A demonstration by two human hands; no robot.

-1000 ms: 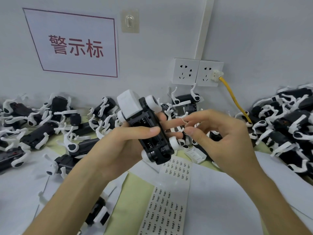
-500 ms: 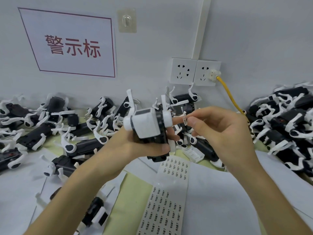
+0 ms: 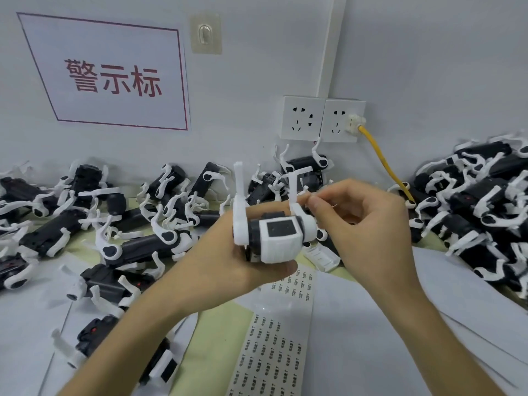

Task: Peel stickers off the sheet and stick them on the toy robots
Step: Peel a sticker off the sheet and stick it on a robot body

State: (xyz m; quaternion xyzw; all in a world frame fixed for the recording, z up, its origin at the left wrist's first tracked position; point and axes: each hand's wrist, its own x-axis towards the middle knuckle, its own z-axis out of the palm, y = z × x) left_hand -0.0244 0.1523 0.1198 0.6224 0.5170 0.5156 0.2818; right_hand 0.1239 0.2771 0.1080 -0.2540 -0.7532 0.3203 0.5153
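My left hand (image 3: pixel 228 264) grips a black and white toy robot (image 3: pixel 275 237) above the table, its white head facing me and two white legs pointing up. My right hand (image 3: pixel 363 224) is at the robot's right side, thumb and forefinger pinched together beside the upright right leg. Whether a sticker is between those fingertips cannot be made out. The sticker sheet (image 3: pixel 274 347), a long white strip with rows of small printed labels, lies flat on the table below both hands.
Several black and white toy robots lie in a heap at the left (image 3: pixel 108 224) and another heap at the right (image 3: pixel 480 212). White paper sheets (image 3: pixel 445 324) cover the table. Wall sockets (image 3: pixel 323 118) with a yellow cable (image 3: pixel 383 164) are behind.
My left hand has turned the robot so that its head faces me and its legs stand up. My right hand stays pinched at the robot's right side.
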